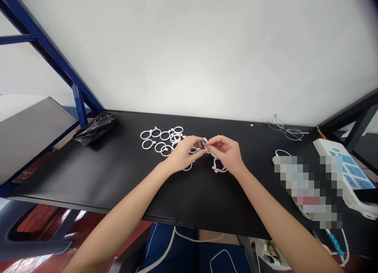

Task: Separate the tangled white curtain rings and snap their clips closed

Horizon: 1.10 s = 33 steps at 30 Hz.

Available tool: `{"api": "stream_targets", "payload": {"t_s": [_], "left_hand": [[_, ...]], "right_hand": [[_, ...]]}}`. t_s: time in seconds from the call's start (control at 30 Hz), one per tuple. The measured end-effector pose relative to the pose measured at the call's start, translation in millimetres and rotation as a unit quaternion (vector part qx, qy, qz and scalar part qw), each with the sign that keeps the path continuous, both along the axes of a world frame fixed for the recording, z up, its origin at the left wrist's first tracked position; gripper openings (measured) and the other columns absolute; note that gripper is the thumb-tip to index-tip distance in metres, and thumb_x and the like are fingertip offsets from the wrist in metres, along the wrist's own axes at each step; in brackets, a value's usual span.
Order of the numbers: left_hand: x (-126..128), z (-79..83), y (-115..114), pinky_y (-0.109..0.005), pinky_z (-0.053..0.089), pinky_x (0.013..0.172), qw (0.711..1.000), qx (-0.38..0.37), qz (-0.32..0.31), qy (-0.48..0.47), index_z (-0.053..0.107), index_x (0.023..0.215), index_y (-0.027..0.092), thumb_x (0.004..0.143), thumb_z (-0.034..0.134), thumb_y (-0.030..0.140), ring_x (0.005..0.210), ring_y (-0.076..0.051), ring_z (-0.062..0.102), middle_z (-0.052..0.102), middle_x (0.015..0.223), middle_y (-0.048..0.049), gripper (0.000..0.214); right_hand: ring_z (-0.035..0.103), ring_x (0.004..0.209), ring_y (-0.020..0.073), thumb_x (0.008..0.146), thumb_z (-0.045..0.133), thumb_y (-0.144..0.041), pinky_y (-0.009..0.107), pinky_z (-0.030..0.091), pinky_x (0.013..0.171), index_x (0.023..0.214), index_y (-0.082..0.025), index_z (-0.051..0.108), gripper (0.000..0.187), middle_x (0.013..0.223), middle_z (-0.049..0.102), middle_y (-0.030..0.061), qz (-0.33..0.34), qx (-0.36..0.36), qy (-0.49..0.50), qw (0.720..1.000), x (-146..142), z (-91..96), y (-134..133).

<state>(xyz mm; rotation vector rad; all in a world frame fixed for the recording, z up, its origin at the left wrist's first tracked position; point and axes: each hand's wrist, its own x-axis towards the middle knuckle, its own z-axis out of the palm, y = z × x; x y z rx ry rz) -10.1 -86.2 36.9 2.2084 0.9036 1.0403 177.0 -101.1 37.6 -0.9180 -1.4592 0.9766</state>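
Observation:
Both my hands meet over the middle of a black table [118, 178]. My left hand [183, 153] and my right hand [226, 151] are closed in a pinch on a small white plastic ring [204, 143] held between their fingertips. Several white rings [161, 140] with small tabs lie spread on the table just left of and behind my left hand. More white rings [217, 166] lie under my right hand, partly hidden by it.
A crumpled black plastic bag [95, 128] lies at the table's far left. Wire-framed glasses [286, 130] rest at the far right by the wall. A white power strip [345, 174] and a blurred-out patch sit at the right edge. Blue steel frame stands at left.

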Motion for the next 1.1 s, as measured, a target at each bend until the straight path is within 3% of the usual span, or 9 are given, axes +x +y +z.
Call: {"api": "stream_targets", "payload": {"t_s": [0.17, 0.27, 0.37, 0.5, 0.67, 0.8, 1.1], "left_hand": [[-0.3, 6.3, 0.2, -0.031, 0.052, 0.081, 0.995, -0.073, 0.034, -0.064, 0.061, 0.105, 0.018, 0.088, 0.065, 0.038, 0.084, -0.016, 0.063, 0.066, 0.092, -0.0055, 0.026], [-0.7, 8.2, 0.7, -0.028, 0.051, 0.074, 0.990, -0.122, 0.008, -0.069, 0.064, 0.106, 0.018, 0.090, 0.061, 0.041, 0.078, -0.016, 0.062, 0.067, 0.086, -0.0048, 0.028], [-0.8, 9.1, 0.3, -0.025, 0.046, 0.065, 0.986, -0.154, -0.020, -0.063, 0.067, 0.100, 0.017, 0.091, 0.058, 0.041, 0.068, -0.013, 0.057, 0.065, 0.076, -0.0023, 0.027], [-0.8, 10.4, -0.6, -0.024, 0.043, 0.063, 0.986, -0.153, -0.006, -0.060, 0.068, 0.095, 0.017, 0.089, 0.062, 0.040, 0.062, -0.010, 0.049, 0.057, 0.067, 0.0016, 0.025], [-1.6, 11.0, 0.8, -0.024, 0.041, 0.062, 0.984, -0.172, 0.008, -0.054, 0.068, 0.093, 0.016, 0.087, 0.063, 0.042, 0.061, -0.010, 0.047, 0.059, 0.068, 0.0009, 0.027], [-3.2, 11.2, 3.6, -0.023, 0.036, 0.054, 0.969, -0.238, -0.010, -0.069, 0.068, 0.084, 0.015, 0.084, 0.065, 0.047, 0.058, -0.008, 0.044, 0.061, 0.074, -0.0009, 0.032], [-4.6, 11.8, 6.2, -0.021, 0.029, 0.047, 0.951, -0.288, -0.021, -0.111, 0.061, 0.075, 0.015, 0.087, 0.060, 0.051, 0.051, -0.007, 0.037, 0.049, 0.061, 0.0026, 0.038]], "right_hand": [[0.069, 0.079, 0.0188, 0.070, 0.082, -0.035, 0.034, 0.057, 0.074, 0.079, -0.021, 0.069, 0.021, 0.080, 0.072, 0.0032, 0.022, -0.098, 0.038, 0.994, 1.6, 9.0, -1.5], [0.069, 0.080, 0.0186, 0.068, 0.083, -0.036, 0.035, 0.057, 0.077, 0.078, -0.020, 0.069, 0.023, 0.081, 0.072, 0.0032, 0.038, -0.119, 0.044, 0.991, 1.4, 10.3, -1.7], [0.068, 0.077, 0.0180, 0.068, 0.083, -0.036, 0.035, 0.056, 0.074, 0.078, -0.020, 0.071, 0.022, 0.082, 0.073, 0.0036, 0.056, -0.128, 0.043, 0.989, 0.3, 9.2, -1.8], [0.068, 0.078, 0.0178, 0.068, 0.083, -0.033, 0.034, 0.056, 0.074, 0.079, -0.021, 0.072, 0.020, 0.082, 0.073, 0.0032, 0.064, -0.131, 0.046, 0.988, -0.3, 8.3, -2.0], [0.068, 0.077, 0.0169, 0.067, 0.084, -0.033, 0.033, 0.056, 0.074, 0.080, -0.020, 0.071, 0.022, 0.083, 0.073, 0.0033, 0.057, -0.137, 0.053, 0.987, 1.1, 7.4, -1.3], [0.070, 0.079, 0.0178, 0.067, 0.085, -0.035, 0.034, 0.058, 0.076, 0.080, -0.020, 0.070, 0.025, 0.083, 0.073, 0.0032, 0.051, -0.145, 0.068, 0.986, 2.0, 6.3, -0.5], [0.069, 0.079, 0.0182, 0.065, 0.086, -0.039, 0.037, 0.059, 0.080, 0.080, -0.020, 0.070, 0.029, 0.085, 0.073, 0.0037, 0.028, -0.143, 0.066, 0.987, 2.1, 6.5, 0.0]]}}
